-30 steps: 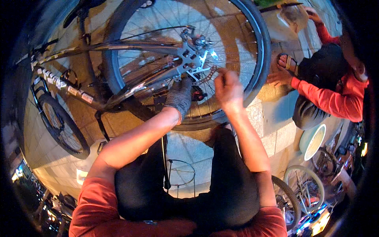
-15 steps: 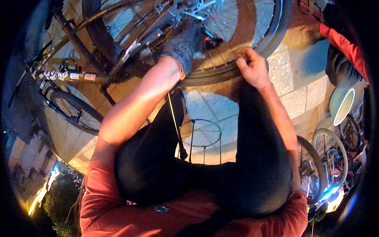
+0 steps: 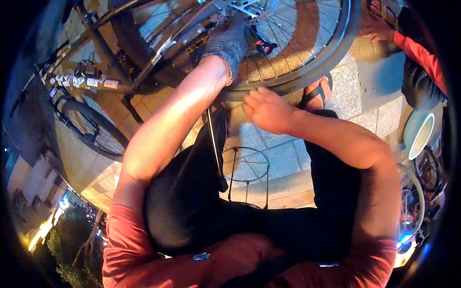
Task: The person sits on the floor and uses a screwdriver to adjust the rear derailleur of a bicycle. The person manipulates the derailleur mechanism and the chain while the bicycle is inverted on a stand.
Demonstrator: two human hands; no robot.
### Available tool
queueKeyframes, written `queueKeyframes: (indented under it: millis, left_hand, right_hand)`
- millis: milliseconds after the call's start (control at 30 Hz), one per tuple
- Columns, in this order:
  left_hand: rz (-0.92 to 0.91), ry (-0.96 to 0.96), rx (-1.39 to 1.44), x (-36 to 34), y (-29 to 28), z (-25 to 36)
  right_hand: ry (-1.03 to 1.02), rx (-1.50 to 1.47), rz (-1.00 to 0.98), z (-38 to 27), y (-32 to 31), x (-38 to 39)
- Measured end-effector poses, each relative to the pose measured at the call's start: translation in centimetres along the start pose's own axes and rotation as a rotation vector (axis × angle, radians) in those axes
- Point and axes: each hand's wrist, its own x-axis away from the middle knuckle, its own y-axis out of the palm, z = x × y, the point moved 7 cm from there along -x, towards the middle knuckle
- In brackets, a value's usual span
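While the left hand (image 3: 226, 47) hides its fingers, grip unclear, right hand (image 3: 270, 113) curled, fingers (image 3: 253, 100) bunched beside tyre (image 3: 294, 83)

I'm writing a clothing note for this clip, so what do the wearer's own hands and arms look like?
The left hand wears a grey, mottled knit glove with an orange-edged cuff; the right hand is bare. Both forearms are uncovered below short red sleeves. No watch shows.

The gloved left hand (image 3: 226, 44) reaches past the near edge of the bicycle wheel (image 3: 348, 31); the bare right hand (image 3: 268, 110) is beside that edge; a pale basin (image 3: 411, 131) is right of the wheel.
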Motion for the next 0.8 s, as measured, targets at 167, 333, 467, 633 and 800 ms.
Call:
queueKeyframes:
  millis: [167,333,467,633,800]
  left_hand:
    - [0.004,0.06,0.096,1.2,0.9,0.8]
    - [0.002,0.135,0.142,1.8,0.8,1.7]
    - [-0.044,0.031,0.2,3.2,1.4,2.6]
    - [0.008,0.082,0.078,1.3,1.1,1.5]
    - [-0.04,0.083,0.112,2.2,1.3,2.2]
  right_hand:
    - [0.162,0.017,-0.122,0.6,2.3,-0.6]
    - [0.1,-0.01,-0.14,-3.2,6.7,3.3]
    - [0.342,-0.035,-0.046,-0.5,10.2,1.3]
    - [0.654,-0.061,0.032,-0.1,14.3,-1.2]
    - [0.717,0.011,0.083,1.1,15.0,-2.6]
